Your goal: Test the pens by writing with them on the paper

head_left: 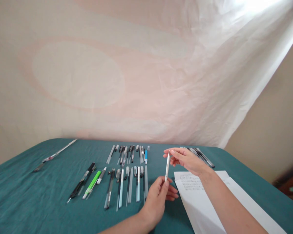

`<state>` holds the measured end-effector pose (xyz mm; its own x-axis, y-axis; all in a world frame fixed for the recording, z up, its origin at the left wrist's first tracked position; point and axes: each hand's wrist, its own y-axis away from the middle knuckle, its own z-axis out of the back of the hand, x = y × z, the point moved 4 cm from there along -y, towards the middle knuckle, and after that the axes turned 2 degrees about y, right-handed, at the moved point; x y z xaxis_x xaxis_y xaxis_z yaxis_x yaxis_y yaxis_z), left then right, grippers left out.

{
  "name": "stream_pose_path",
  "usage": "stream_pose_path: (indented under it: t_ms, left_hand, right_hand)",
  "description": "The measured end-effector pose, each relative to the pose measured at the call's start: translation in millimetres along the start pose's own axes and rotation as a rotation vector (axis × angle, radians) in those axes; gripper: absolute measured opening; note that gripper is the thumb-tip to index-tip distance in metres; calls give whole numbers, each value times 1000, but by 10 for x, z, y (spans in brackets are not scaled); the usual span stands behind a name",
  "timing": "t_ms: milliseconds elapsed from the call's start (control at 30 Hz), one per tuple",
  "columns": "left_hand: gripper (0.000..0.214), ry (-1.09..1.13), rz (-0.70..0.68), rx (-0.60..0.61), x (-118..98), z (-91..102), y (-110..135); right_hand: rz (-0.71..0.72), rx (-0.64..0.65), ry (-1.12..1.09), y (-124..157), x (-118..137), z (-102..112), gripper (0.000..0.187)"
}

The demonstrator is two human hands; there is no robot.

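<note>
A slim white pen (167,167) stands nearly upright between my hands, over the table to the left of the paper. My left hand (156,197) is closed on its lower end, with thumb and fingers pinching the barrel. At the pen's upper, pointed end, my right hand (188,159) pinches the tip with thumb and forefinger, its other fingers loosely curled. Just left of my left hand lies a row of taken-apart pens, among them a pale blue barrel (138,188) and a clear barrel (146,182).
White paper sheets (197,204) with handwriting lie under my right forearm. Behind my right hand are several dark pens (205,157). A farther row holds a blue pen piece (146,156). A green pen (92,183) and a long clear-wrapped item (61,151) lie leftward on the green cloth (26,201).
</note>
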<state>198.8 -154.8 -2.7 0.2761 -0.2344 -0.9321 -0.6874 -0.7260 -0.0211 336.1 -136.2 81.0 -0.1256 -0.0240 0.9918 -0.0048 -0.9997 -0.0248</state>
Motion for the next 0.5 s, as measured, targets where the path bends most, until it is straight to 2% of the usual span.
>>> stream_pose_path:
  t_ms: [67,200,367,500]
  left_hand:
    - [30,-2,2,5,10,-3,-4]
    - [30,-1,2,6,17,-2,-10]
    - [31,-1,12,3,2,-1,-1]
    - [33,-1,21,7,-8,-9,14]
  right_hand:
    - [5,-2,6,-6,-11,-1,35]
    - [49,-64,56,-19,-18,21,27]
    - [-9,-4,-21,-20,-44,-15,33]
    - [24,-66,15,-37,-48,13,33]
